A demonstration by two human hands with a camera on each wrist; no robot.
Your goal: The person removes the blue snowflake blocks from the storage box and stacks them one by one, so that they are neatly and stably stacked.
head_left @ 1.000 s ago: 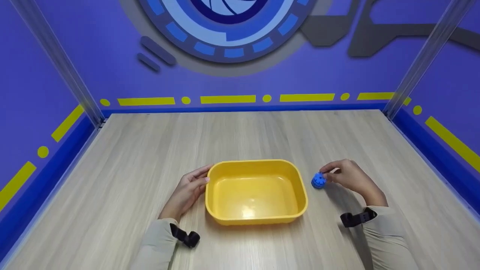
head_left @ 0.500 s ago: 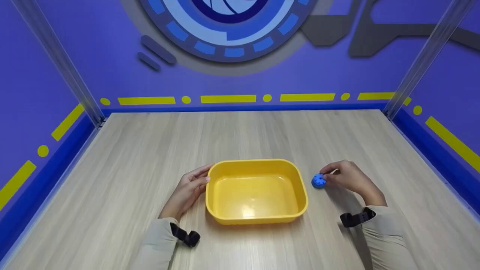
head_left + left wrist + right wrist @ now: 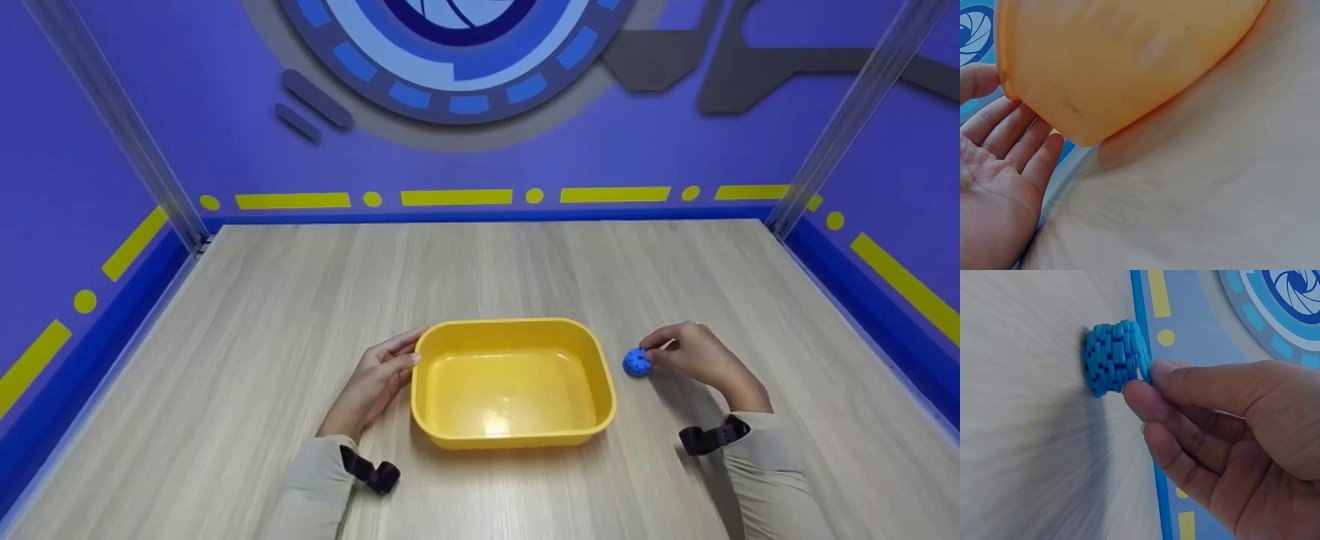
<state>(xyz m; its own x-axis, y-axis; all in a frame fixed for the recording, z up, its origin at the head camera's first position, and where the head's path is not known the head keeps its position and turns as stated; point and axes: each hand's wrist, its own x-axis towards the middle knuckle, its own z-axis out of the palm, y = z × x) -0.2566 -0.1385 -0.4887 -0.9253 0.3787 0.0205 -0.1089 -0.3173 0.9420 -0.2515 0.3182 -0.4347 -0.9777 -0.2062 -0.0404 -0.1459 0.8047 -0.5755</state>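
Observation:
A yellow plastic basin (image 3: 514, 382) stands on the table with nothing in it. My left hand (image 3: 379, 379) holds its left side, thumb at the rim and fingers along the outer wall; in the left wrist view those fingers (image 3: 1019, 140) lie nearly straight beneath the rim. To the right of the basin is a short stack of blue toothed discs (image 3: 637, 362). My right hand (image 3: 697, 356) pinches the top disc (image 3: 1141, 349) between thumb and index finger. In the right wrist view the stack (image 3: 1109, 357) stands on the table, its teeth staggered from layer to layer.
The wood-grain table (image 3: 480, 270) is enclosed by blue-purple panels (image 3: 450, 169) with yellow markings at the back and sides. Black camera straps (image 3: 370, 470) sit on both wrists over light sleeves.
The top of the blue stack sits very slightly lower and shows its teeth at a different angle under my right fingers. My left hand and the basin stay where they were.

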